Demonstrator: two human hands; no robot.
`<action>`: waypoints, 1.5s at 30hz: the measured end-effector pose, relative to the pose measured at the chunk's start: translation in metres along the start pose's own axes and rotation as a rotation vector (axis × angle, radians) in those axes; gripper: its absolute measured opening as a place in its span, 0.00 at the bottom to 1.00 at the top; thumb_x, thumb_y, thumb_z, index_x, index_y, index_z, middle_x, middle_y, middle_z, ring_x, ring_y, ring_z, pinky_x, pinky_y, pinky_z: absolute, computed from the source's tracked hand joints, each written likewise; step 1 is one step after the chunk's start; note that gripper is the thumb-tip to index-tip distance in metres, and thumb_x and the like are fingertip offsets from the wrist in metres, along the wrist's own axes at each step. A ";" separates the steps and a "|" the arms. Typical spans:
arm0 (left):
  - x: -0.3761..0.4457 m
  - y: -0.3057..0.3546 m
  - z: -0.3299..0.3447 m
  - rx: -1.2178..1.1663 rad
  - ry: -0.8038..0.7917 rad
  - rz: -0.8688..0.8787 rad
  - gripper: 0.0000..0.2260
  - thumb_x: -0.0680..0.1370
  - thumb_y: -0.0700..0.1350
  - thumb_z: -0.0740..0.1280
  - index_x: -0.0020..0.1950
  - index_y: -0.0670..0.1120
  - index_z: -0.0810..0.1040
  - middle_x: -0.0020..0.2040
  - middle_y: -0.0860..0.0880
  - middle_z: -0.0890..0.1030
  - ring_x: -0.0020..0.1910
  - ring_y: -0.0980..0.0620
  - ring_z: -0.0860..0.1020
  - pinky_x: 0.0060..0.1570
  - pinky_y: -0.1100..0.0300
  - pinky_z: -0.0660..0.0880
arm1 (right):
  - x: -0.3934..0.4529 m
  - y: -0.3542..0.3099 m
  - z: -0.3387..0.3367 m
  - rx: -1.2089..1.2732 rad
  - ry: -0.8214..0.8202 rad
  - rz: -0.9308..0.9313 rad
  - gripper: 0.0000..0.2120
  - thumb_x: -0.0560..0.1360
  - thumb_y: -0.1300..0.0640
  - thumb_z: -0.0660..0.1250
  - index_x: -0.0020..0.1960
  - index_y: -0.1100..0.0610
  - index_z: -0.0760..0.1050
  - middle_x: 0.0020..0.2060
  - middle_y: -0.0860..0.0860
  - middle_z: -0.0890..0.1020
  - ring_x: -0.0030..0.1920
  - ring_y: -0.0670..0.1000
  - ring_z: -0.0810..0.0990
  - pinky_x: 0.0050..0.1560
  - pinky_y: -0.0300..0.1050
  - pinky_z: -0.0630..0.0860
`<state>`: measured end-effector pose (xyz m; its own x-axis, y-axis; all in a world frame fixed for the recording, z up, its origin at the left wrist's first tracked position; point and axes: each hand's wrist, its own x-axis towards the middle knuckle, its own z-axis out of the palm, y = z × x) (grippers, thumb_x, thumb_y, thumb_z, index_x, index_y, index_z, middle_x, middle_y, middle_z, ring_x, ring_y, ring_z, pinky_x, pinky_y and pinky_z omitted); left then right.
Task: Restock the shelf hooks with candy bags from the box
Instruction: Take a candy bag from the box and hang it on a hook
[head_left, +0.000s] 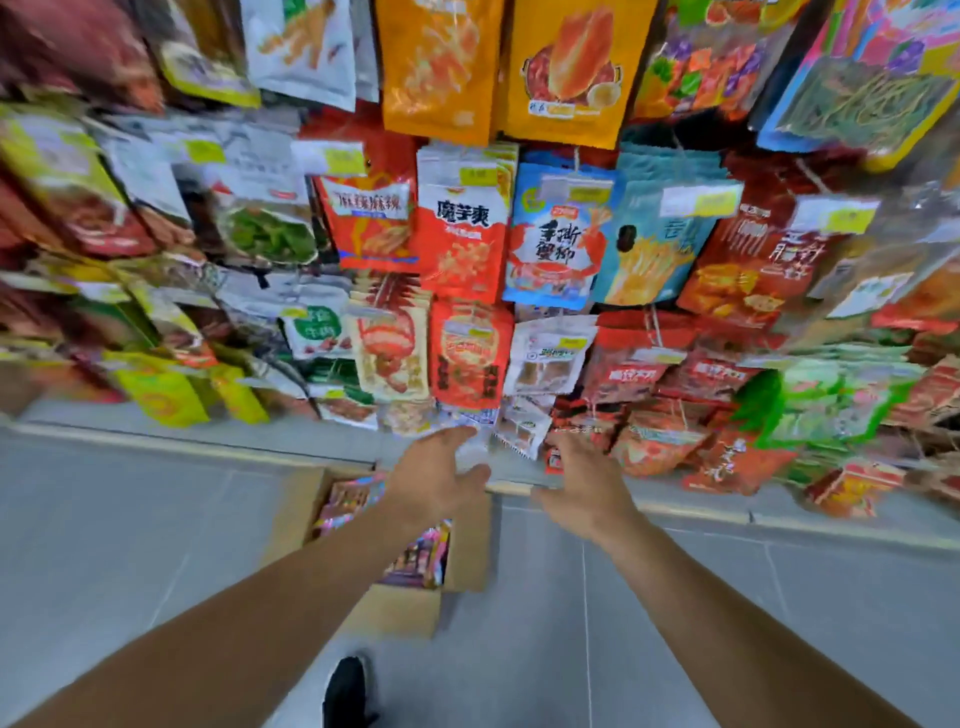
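An open cardboard box with colourful candy bags stands on the floor below the shelf wall, partly hidden by my left arm. My left hand reaches up at the lowest row of hanging bags, its fingers extended at a pale bag; whether they hold it is blurred. My right hand reaches beside it toward a white bag and a red bag, fingers spread, holding nothing visible.
Rows of snack bags hang densely on hooks across the wall, such as a red bag and a blue crab bag. A raised ledge runs along the shelf base. Grey tiled floor lies around the box; my black shoe is below.
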<state>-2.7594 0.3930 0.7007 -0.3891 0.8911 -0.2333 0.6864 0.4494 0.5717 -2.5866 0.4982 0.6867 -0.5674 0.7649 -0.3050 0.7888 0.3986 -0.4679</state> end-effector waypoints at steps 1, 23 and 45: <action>-0.002 -0.021 -0.003 -0.009 0.002 -0.027 0.26 0.78 0.55 0.66 0.75 0.52 0.68 0.71 0.49 0.73 0.64 0.48 0.76 0.59 0.58 0.71 | 0.006 -0.012 0.017 0.003 -0.033 -0.005 0.33 0.72 0.53 0.71 0.74 0.57 0.65 0.68 0.55 0.70 0.69 0.58 0.69 0.66 0.45 0.67; 0.075 -0.404 0.016 -0.349 -0.102 -0.543 0.24 0.76 0.52 0.69 0.71 0.51 0.73 0.67 0.49 0.77 0.60 0.48 0.78 0.57 0.61 0.73 | 0.180 -0.143 0.357 0.155 -0.411 0.262 0.22 0.66 0.50 0.69 0.60 0.53 0.76 0.52 0.49 0.81 0.52 0.50 0.80 0.47 0.45 0.76; 0.193 -0.592 0.264 -0.375 -0.122 -0.731 0.21 0.75 0.49 0.69 0.68 0.51 0.75 0.66 0.53 0.77 0.63 0.52 0.76 0.54 0.66 0.65 | 0.388 0.001 0.622 0.520 -0.227 0.589 0.12 0.74 0.50 0.70 0.52 0.56 0.74 0.41 0.51 0.76 0.38 0.50 0.74 0.38 0.43 0.69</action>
<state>-3.0787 0.3152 0.1091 -0.5730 0.3931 -0.7192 0.0279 0.8863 0.4622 -2.9529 0.4802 0.0523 -0.1722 0.6324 -0.7552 0.7940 -0.3647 -0.4864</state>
